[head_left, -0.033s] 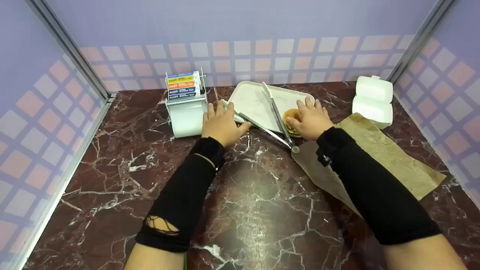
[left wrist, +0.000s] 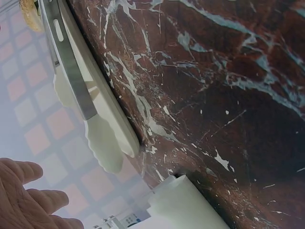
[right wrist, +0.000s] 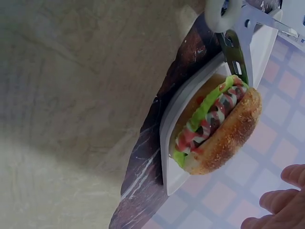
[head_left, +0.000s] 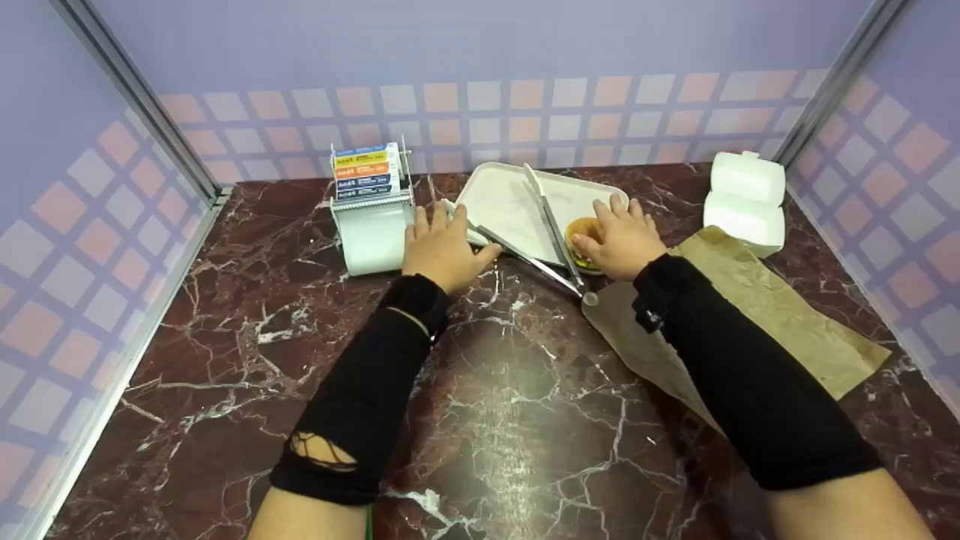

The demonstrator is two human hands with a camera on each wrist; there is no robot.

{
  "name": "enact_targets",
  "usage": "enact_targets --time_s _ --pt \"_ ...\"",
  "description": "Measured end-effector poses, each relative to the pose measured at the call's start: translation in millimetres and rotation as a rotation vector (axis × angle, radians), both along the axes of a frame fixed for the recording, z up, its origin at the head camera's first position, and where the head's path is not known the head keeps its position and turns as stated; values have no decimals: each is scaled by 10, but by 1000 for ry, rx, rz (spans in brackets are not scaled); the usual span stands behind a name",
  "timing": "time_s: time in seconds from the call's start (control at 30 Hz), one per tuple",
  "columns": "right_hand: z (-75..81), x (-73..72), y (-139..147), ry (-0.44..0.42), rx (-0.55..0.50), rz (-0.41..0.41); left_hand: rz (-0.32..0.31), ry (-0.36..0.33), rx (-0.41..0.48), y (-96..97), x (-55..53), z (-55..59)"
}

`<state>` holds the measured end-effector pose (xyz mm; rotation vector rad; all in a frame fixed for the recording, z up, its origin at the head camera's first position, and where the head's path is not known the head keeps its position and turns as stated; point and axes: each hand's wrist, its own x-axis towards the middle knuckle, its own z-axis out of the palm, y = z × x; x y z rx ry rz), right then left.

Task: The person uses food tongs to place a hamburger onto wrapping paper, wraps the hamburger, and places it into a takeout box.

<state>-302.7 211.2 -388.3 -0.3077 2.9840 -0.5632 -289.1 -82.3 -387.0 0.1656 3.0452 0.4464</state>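
In the head view my left hand (head_left: 444,251) is held with spread fingers between the tray's left end and the rack; the left wrist view shows it gripping nothing. Metal tongs (head_left: 553,219) with pale scalloped tips (left wrist: 106,143) lie spread across the white tray (head_left: 499,191). At the tray's right end sits a burger (right wrist: 219,126) with lettuce, meat and red and white sauce in a seeded bun. My right hand (head_left: 624,241) hovers beside and over it with straight fingers, apart from the bun in the right wrist view.
A wire rack holds several colourful boxes (head_left: 367,172) above a white roll (head_left: 377,238), left of my left hand. Brown paper (head_left: 765,315) spreads under my right forearm. An opened white foam box (head_left: 745,199) stands at the back right. Tiled panels enclose the marbled table (head_left: 300,390).
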Motion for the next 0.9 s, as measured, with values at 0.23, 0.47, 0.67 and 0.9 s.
enact_targets --time_s 0.23,0.47,0.67,0.9 --pt "76 130 333 -63 8 21 -11 13 55 -37 137 24" --pt "55 309 1360 -131 92 27 1 1 189 -182 377 -15" --pt "-166 496 2133 -207 117 -120 23 -17 254 -316 544 -81" --pt "-368 618 2337 -282 109 -183 21 -36 267 -387 617 -153"
